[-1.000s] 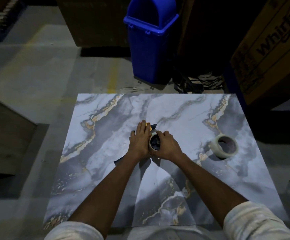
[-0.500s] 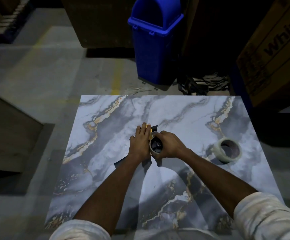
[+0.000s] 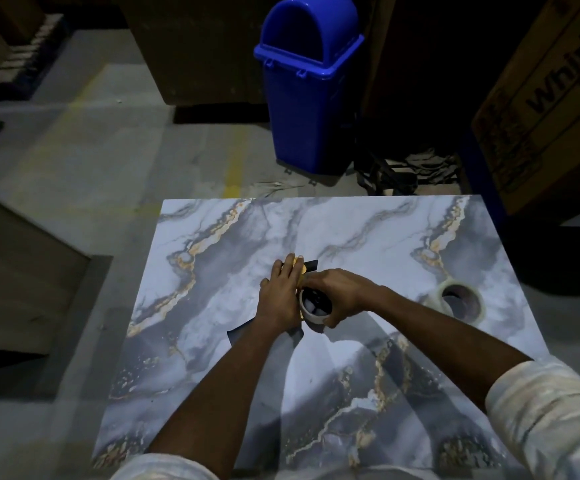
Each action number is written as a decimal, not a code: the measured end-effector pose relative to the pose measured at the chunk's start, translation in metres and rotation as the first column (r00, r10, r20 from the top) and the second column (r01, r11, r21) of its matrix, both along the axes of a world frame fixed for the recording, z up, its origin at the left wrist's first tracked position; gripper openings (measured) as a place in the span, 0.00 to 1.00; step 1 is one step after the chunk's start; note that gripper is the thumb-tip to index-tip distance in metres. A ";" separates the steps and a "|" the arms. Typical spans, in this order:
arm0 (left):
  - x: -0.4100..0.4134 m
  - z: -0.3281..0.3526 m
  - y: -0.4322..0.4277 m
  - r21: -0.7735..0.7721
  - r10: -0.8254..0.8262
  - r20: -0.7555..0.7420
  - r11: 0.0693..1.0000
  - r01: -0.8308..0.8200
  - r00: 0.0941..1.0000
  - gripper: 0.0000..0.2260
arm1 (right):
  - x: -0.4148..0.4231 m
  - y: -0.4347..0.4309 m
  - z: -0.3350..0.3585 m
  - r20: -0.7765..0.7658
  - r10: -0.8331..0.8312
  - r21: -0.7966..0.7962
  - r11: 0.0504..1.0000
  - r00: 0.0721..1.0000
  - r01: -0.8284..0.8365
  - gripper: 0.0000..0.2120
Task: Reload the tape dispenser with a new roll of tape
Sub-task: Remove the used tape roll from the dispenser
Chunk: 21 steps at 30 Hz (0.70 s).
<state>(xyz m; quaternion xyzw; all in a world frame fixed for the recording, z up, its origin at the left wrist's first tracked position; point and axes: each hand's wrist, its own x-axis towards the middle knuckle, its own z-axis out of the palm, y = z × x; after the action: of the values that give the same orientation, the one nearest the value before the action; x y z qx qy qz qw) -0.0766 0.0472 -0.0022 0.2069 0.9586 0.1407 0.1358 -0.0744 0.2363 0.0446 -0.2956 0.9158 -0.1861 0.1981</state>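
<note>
Pressing down near the middle of the frame, the person's left hand (image 3: 281, 292) lies flat, fingers straight and together, on the dark tape dispenser (image 3: 311, 265) resting on the marble-patterned table (image 3: 212, 341). Just beside it, the right hand (image 3: 344, 296) curls round a tape roll (image 3: 311, 315), fingers and thumb gripping its rim against the dispenser. A second tape roll (image 3: 477, 311) lies well apart at the table's right. Beyond the table's far edge stand a blue swing-lid bin (image 3: 305, 109) and, at the upper right, a cardboard box (image 3: 551, 116).
</note>
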 end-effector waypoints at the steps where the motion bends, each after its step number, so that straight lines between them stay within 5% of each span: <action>1: 0.000 -0.001 0.000 -0.007 0.003 -0.009 1.000 -0.003 1.000 0.58 | 0.004 0.000 -0.003 -0.022 -0.052 -0.030 0.998 0.998 0.052 0.35; 5: 0.003 -0.008 -0.004 0.044 0.009 -0.046 0.999 -0.007 0.999 0.53 | 0.025 -0.002 -0.013 -0.070 -0.256 -0.199 0.951 0.964 0.238 0.28; 11: 0.025 -0.009 -0.030 0.191 0.170 -0.151 0.972 -0.140 0.974 0.50 | 0.064 -0.016 -0.038 -0.077 -0.568 -0.192 0.815 0.819 0.547 0.39; 15: 0.046 -0.009 -0.039 0.067 0.286 -0.013 0.956 -0.284 0.958 0.58 | 0.072 -0.031 -0.039 -0.013 -0.709 -0.174 0.696 0.705 0.697 0.42; 21: 0.047 -0.010 -0.037 -0.080 0.298 0.048 0.953 -0.293 0.953 0.52 | 0.062 -0.039 -0.047 -0.021 -0.714 -0.180 0.691 0.699 0.700 0.38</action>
<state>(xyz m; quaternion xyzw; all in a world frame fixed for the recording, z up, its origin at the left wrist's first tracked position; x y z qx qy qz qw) -0.0291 0.0097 -0.0124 0.0519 0.9788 0.1309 0.1488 -0.0121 0.1974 -0.0021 0.0571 0.9491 -0.3065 0.0458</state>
